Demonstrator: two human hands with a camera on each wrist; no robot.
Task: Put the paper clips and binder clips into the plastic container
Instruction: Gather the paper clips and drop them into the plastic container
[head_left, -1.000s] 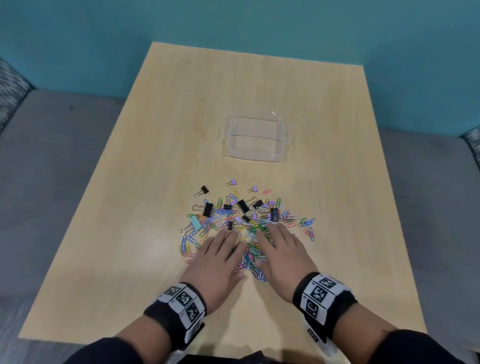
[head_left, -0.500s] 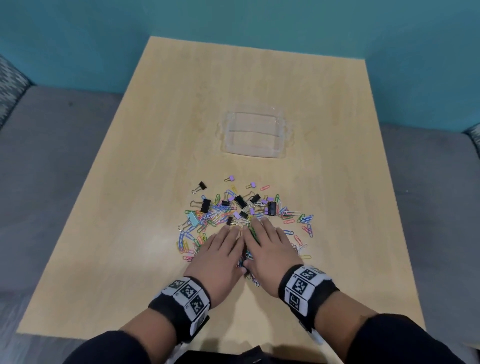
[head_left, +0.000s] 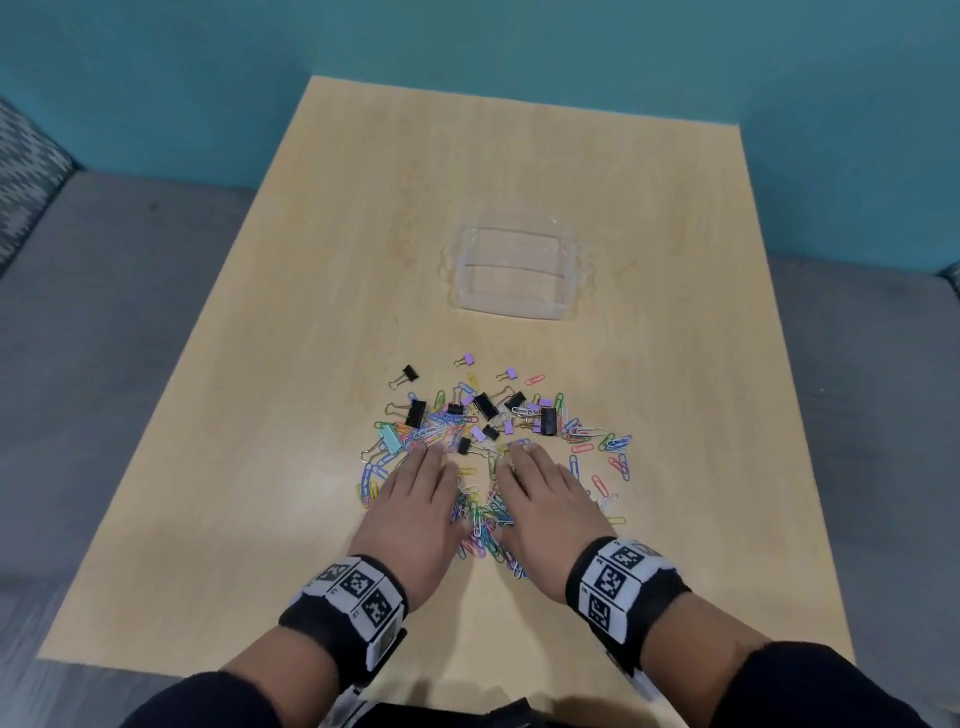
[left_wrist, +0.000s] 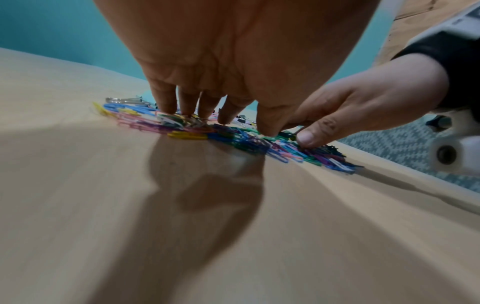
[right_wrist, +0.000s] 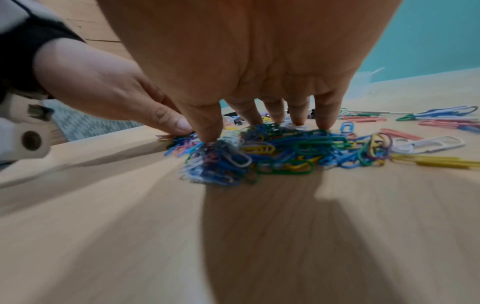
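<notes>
Both hands, left and right, are lying flat with straight fingers on the clips, gripping nothing, just before the container, apparently empty. Raking could be scattering outliers wider.

Soft overhead light, dark shadows beneath each hand, wrist views edge-smeared.

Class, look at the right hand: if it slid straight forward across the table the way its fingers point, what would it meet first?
The right hand would probably first meet the black binder clip and the paper clips around it; the plastic container lies well beyond, though depth is uncertain.
</notes>
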